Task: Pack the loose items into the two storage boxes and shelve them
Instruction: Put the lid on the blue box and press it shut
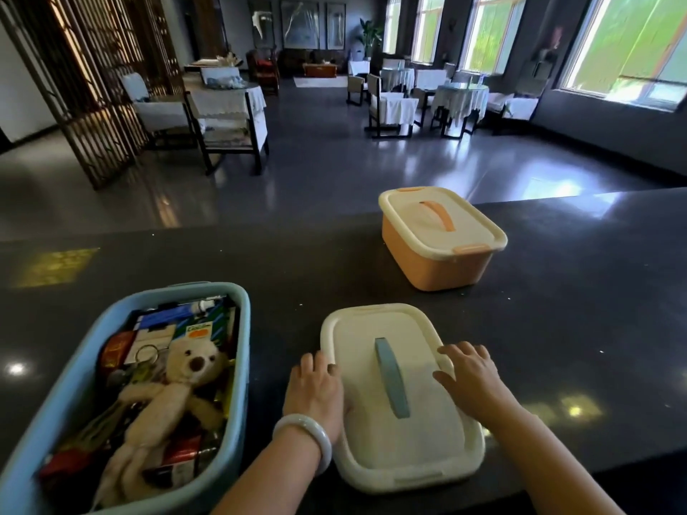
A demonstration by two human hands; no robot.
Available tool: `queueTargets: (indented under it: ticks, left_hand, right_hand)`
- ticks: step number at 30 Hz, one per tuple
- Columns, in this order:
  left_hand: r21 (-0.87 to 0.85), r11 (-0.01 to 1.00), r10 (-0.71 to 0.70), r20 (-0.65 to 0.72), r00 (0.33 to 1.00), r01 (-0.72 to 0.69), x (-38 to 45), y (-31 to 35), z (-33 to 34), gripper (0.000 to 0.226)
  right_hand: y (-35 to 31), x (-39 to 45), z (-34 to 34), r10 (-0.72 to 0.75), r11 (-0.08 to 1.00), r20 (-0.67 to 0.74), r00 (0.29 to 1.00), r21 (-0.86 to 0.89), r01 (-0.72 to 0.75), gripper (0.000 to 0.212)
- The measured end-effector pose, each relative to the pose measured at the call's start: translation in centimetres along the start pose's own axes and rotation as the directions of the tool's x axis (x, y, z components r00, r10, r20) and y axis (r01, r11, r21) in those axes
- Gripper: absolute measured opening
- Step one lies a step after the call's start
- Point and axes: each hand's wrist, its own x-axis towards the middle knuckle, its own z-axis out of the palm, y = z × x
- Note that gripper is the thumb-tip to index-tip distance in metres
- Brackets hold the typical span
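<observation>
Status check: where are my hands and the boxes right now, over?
Left grip and right grip on white lid, flat on counter. Blue box open, packed, teddy bear on top. Orange box lidded. Nothing blocking.
</observation>
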Motion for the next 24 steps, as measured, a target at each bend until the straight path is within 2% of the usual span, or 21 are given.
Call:
queueTargets:
  ticks: [4, 8, 15, 18, 20, 24]
  left_hand:
    - [-0.034, 0.989, -0.147, -0.001, 0.989, 0.147, 0.8, 0.2, 1.9, 0.060]
    - [-0.164, 0.952, -0.254, 0.048, 0.966, 0.258, 0.9, 0.4, 3.0, 0.061]
    - [-0.525, 0.756, -0.374, 0.146, 0.916, 0.392, 0.1, 0.3, 3.5, 0.066]
    - [-0.654, 0.652, -0.371, 0.165, 0.914, 0.383, -0.2, 0.4, 3.1, 0.066]
    - [-0.744, 0.567, -0.358, 0.166, 0.919, 0.355, -0.3, 0.6, 2.2, 0.070]
    - [-0.846, 0.480, -0.367, 0.044, 0.929, 0.230, -0.6, 0.4, -0.8, 0.079]
  right_hand:
    - [2.5, 0.1, 2.2, 0.047, 0.999, 0.045, 0.998, 0.015, -0.048, 0.062]
    - [3.4, -0.4, 3.4, 0.058, 0.997, 0.031, 0.998, 0.054, -0.059, 0.062]
    - [2.7, -1.0, 3.6, 0.141, 0.946, 0.018, 0.990, 0.293, -0.139, 0.058]
    - [2.5, -1.1, 3.3, 0.169, 0.884, 0.015, 0.985, 0.440, -0.158, 0.060]
    - [2.0, -1.1, 2.6, 0.193, 0.806, 0.024, 0.981, 0.566, -0.173, 0.063]
    - [-0.4, -0.5, 0.0, 0.196, 0.654, 0.000, 0.981, 0.745, -0.131, 0.061]
